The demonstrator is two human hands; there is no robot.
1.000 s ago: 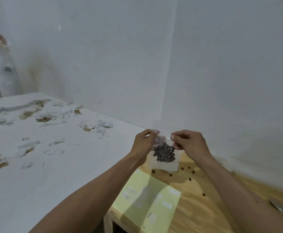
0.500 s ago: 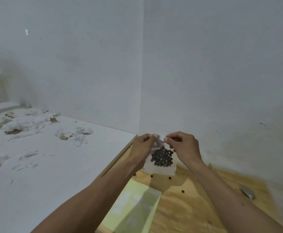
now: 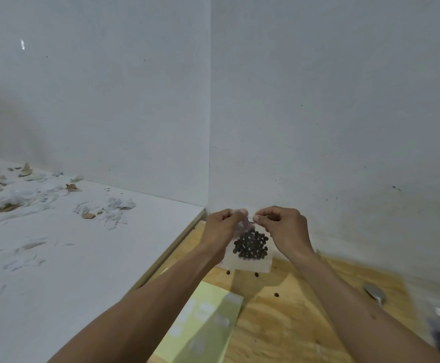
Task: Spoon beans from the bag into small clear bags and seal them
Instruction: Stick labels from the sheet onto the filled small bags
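Torn paper scraps litter the white table; yellow-green sheet on plywood.

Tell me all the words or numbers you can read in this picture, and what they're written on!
None can be read.
Yellow-green sheet on the wooden table: pale patches, too blurred to tell if they hold text.
Small clear bag of dark beans, held by the left hand and right hand: no print visible.
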